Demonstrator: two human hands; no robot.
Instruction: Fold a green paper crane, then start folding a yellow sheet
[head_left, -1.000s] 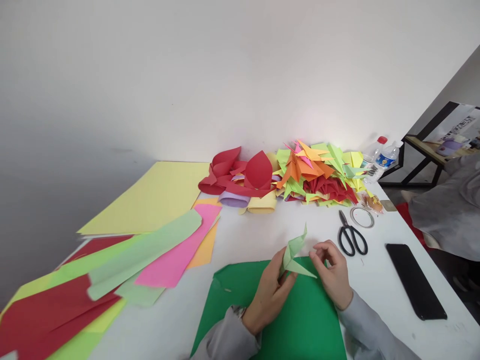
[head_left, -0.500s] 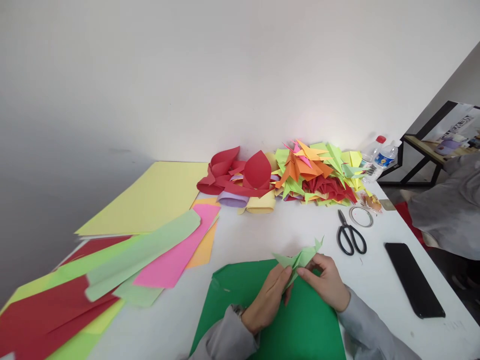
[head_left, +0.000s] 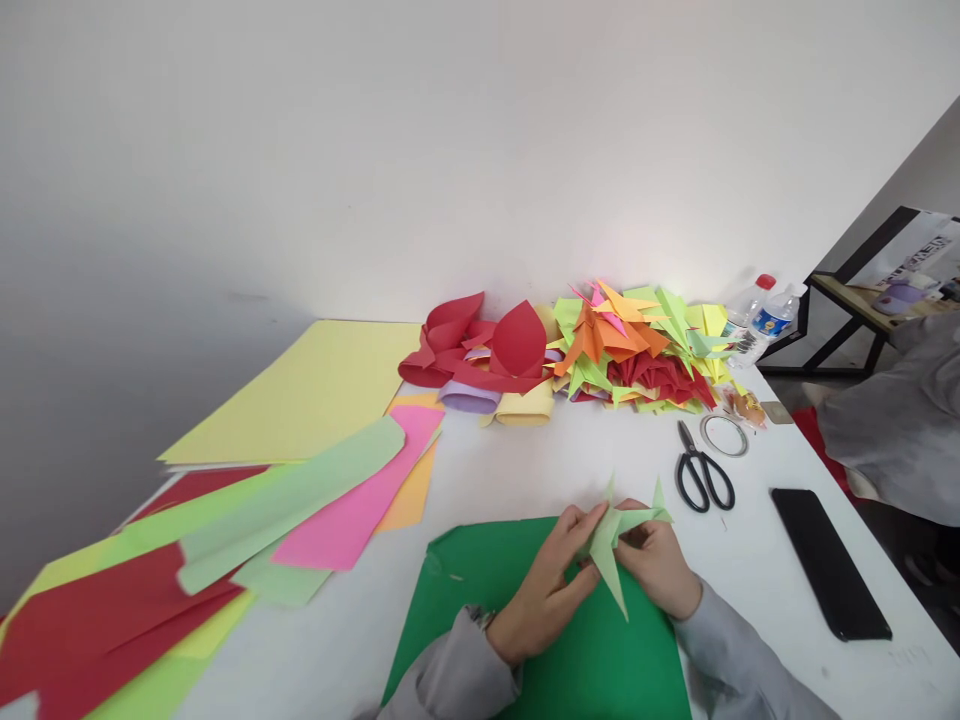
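Note:
A light green origami crane [head_left: 609, 545] is held between my two hands, above a green sheet [head_left: 480, 570] on the white table. My left hand [head_left: 551, 585] grips the crane's left side, fingers closed on the paper. On the other side my right hand [head_left: 656, 562] pinches it; part of those fingers is hidden behind the paper. One pointed wing hangs down toward me, and thin tips stick up at the top and right.
Coloured paper sheets [head_left: 360, 500] spread over the left side. Rolled red paper [head_left: 517, 345] and a pile of folded cranes [head_left: 630, 350] line the wall. Scissors [head_left: 703, 470], a tape roll [head_left: 724, 436], a black phone [head_left: 830, 565] and bottles [head_left: 772, 322] lie or stand right. A person [head_left: 896, 420] is beyond.
The crane has been turned in my hands, so a wing now points down toward me. My left hand has shifted slightly up and its fingers have spread around the paper.

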